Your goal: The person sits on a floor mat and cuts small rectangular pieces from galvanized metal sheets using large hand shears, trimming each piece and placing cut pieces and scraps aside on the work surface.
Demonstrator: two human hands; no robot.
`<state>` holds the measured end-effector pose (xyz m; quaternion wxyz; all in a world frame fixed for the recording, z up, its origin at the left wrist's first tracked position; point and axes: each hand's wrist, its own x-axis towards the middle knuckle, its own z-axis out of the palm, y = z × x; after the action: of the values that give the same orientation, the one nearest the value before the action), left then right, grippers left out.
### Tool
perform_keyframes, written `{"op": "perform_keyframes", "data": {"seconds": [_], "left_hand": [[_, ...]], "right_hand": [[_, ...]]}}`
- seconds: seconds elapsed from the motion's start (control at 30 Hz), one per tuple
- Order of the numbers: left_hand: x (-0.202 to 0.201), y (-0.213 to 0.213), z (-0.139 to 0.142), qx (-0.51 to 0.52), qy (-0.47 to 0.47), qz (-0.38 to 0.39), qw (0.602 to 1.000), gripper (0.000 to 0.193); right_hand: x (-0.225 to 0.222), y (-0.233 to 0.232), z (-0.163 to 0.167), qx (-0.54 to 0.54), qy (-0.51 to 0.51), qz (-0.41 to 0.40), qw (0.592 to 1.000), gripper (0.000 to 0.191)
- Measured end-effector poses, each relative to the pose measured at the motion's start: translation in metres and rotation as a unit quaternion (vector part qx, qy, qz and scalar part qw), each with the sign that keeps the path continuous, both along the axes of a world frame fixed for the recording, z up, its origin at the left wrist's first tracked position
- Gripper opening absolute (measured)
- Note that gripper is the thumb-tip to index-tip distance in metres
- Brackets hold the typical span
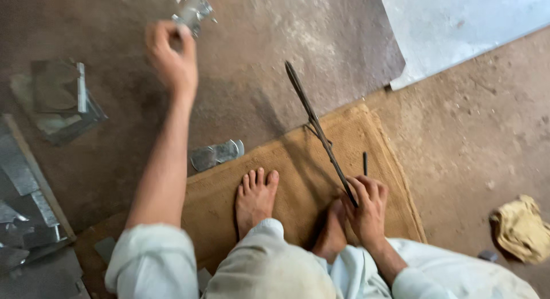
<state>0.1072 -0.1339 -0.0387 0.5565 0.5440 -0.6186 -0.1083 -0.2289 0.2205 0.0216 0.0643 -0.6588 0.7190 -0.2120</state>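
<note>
My left hand [172,55] reaches far forward over the dusty floor, its fingers closed on a thin scrap of sheet metal [192,10] near a heap of shiny offcuts at the top edge. On the brown mat [298,161] my right hand [366,210] grips the handle of long metal shears [318,130], whose dark blades slant up and away toward the floor. Both my bare feet [255,199] rest on the mat, the right one tucked under the shears' handle.
Cut metal pieces [216,154] lie at the mat's far edge. A stack of metal sheets [57,101] sits left, more scrap in a wooden tray [28,213] at lower left. A pale metal sheet [458,24] covers the top right; a yellow rag [521,227] lies right.
</note>
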Motion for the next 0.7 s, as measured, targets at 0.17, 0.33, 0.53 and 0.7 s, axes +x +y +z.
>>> {"op": "perform_keyframes", "data": {"seconds": [0.17, 0.33, 0.53, 0.7], "left_hand": [[-0.03, 0.125, 0.057, 0.18, 0.093, -0.163, 0.966, 0.016], [-0.064, 0.188, 0.085, 0.305, 0.161, -0.25, 0.905, 0.017], [-0.055, 0.194, 0.087, 0.367, 0.263, -0.398, 0.799, 0.058], [-0.048, 0.198, 0.081, 0.418, 0.307, -0.458, 0.722, 0.062]], "right_hand": [[0.051, -0.042, 0.04, -0.08, -0.015, 0.07, 0.994, 0.048], [0.095, -0.093, 0.057, -0.038, -0.104, 0.156, 0.982, 0.078], [0.096, -0.094, 0.05, 0.25, -0.535, 0.044, 0.806, 0.061], [0.083, -0.075, 0.044, 0.318, -0.652, 0.043, 0.687, 0.065]]}}
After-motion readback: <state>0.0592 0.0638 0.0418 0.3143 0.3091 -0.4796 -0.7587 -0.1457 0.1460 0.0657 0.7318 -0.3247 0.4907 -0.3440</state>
